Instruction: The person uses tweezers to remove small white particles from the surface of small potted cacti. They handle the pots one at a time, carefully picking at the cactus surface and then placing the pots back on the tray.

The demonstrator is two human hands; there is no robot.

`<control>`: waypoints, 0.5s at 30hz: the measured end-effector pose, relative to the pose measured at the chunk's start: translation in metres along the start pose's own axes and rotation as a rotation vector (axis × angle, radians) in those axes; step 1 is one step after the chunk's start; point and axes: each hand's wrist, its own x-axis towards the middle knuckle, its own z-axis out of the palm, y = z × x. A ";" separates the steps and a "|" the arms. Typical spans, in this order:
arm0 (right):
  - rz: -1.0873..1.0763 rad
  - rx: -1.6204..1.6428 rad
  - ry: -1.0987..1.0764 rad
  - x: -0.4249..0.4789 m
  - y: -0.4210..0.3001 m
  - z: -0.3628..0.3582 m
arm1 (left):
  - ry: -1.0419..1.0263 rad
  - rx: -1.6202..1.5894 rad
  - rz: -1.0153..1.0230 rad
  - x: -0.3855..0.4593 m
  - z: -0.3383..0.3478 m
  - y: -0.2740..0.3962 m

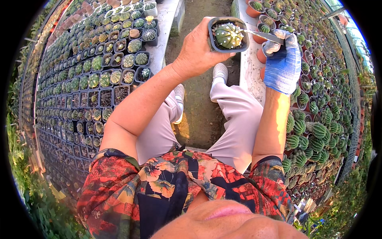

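My bare left hand (195, 50) grips a square dark plastic pot (245, 44) from its left side, thumb and fingers around the wall. Inside grows a round ribbed cactus (228, 35) dotted with white areoles, set in dark gritty soil. In a blue-and-white work glove, my right hand (282, 62) pinches a pair of metal tweezers (264, 35). Their thin tips reach over the pot's right rim and end at the cactus's right side; whether they touch it I cannot tell.
Rows of square pots with small cacti (104, 79) cover the bench at left. On the right bench stand round terracotta-coloured pots (255, 9) and many ribbed cacti (317, 130). Pale ledges (162, 27) border a narrow dirt path (197, 15) between my feet.
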 end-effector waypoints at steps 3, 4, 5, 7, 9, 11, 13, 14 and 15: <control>0.021 -0.053 0.150 -0.007 -0.005 0.019 | 0.001 0.000 -0.005 0.000 -0.001 0.001; 0.015 -0.037 0.100 -0.006 -0.004 0.015 | 0.001 -0.004 -0.006 0.000 -0.001 0.001; 0.008 -0.021 0.050 -0.003 -0.002 0.008 | 0.002 -0.008 -0.006 0.000 0.000 0.001; 0.007 -0.011 0.006 -0.002 -0.001 0.006 | 0.005 -0.010 -0.002 0.000 0.000 -0.002; 0.016 -0.023 0.021 -0.004 -0.001 0.006 | 0.009 -0.008 0.006 0.001 0.000 -0.004; -0.003 -0.049 0.008 -0.004 -0.001 0.007 | 0.014 -0.003 0.018 0.001 0.000 -0.004; -0.012 -0.061 0.018 -0.004 -0.001 0.008 | 0.010 -0.014 -0.006 0.000 0.000 -0.001; -0.012 -0.060 0.034 -0.004 -0.001 0.009 | 0.008 -0.020 -0.019 0.000 0.000 0.000; -0.011 -0.058 0.048 -0.004 -0.002 0.010 | 0.008 -0.026 -0.020 0.000 -0.001 0.000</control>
